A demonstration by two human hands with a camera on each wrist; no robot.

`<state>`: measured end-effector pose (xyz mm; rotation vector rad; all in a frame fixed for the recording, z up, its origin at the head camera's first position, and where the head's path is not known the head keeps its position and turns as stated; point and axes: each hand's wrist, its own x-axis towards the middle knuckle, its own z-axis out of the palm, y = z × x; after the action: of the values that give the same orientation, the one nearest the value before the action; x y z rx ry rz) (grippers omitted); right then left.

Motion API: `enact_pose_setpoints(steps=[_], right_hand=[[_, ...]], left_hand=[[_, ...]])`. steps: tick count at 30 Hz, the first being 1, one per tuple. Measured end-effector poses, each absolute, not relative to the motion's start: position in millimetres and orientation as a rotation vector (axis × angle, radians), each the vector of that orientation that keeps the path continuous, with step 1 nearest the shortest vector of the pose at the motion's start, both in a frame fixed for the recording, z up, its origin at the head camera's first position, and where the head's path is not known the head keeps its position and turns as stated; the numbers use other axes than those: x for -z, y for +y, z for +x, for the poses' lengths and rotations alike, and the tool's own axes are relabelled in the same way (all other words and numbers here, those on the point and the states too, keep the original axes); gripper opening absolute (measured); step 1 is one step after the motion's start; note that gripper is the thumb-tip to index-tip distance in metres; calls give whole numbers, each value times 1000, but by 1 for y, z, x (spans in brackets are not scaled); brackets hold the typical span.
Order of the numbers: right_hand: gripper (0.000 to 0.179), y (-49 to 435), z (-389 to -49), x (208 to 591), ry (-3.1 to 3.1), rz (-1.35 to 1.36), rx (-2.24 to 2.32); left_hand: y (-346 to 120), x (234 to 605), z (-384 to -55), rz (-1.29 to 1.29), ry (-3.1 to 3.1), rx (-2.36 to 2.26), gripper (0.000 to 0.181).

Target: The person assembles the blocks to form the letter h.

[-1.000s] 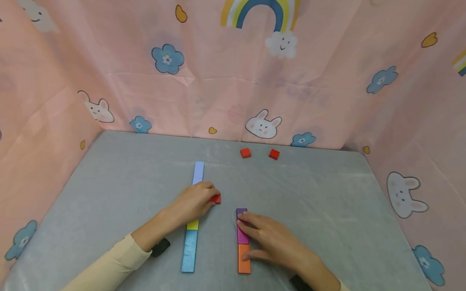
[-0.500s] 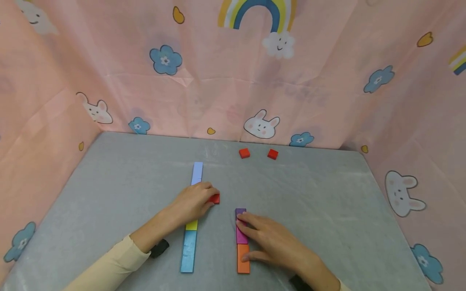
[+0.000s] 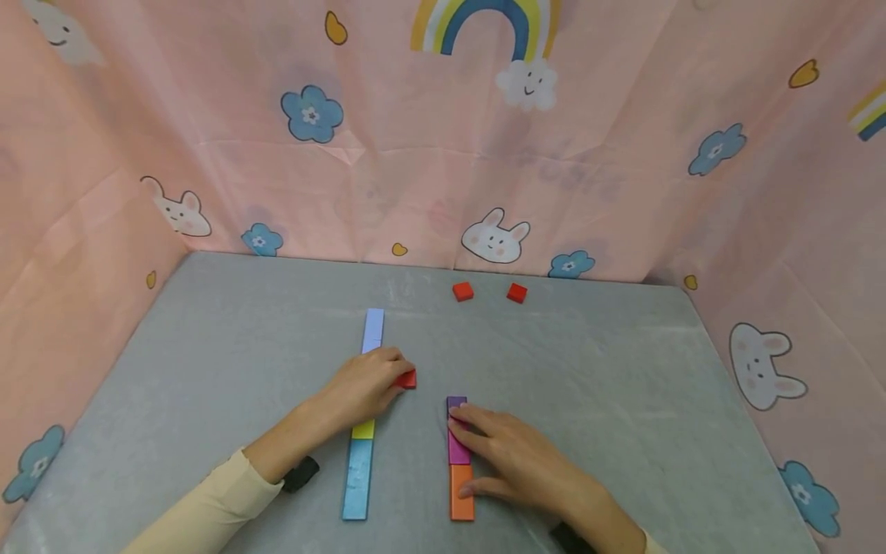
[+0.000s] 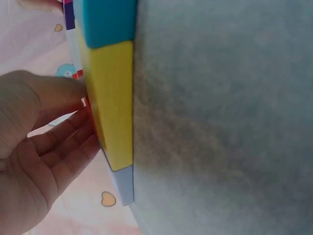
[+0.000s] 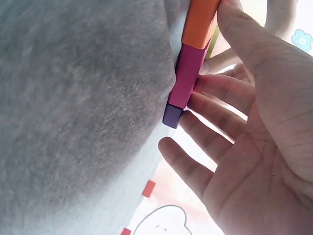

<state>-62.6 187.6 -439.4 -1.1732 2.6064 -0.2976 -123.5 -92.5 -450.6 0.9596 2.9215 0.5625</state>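
Note:
My left hand (image 3: 360,385) pinches a small red block (image 3: 408,379) between thumb and fingers, just right of a row of blocks. That row has a lavender end (image 3: 374,327), a yellow block (image 3: 363,429) and a long blue block (image 3: 357,481); the hand hides part of it. In the left wrist view the yellow block (image 4: 113,107) mostly covers the red one. My right hand (image 3: 522,462) lies along a second row, its fingers fairly straight and touching it. This row runs from a dark purple block (image 5: 172,116) through a magenta block (image 5: 188,76) to an orange block (image 5: 199,22).
Two more red blocks, one on the left (image 3: 463,292) and one on the right (image 3: 517,293), lie near the far edge of the grey table (image 3: 609,369). A pink patterned cloth (image 3: 388,177) encloses the table at the back and both sides.
The head view has drifted slightly, so everything sits a little further left. Both hands and the blocks keep their places relative to each other.

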Motion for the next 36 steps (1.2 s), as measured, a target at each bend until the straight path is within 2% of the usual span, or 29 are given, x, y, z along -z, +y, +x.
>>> enact_pose_setpoints(steps=[11,22,36], right_hand=[[79,194,-65,439,2578,-1091,287],[78,193,-63,439,2563,-1035,396],[79,191,-60,441,2540,-1027,414]], left_hand=[[-107,430,-136,880,2913,-551,50],[-109,417,-152,863,2883,-555,49],[-80,422,-172,828,2905,-613,55]])
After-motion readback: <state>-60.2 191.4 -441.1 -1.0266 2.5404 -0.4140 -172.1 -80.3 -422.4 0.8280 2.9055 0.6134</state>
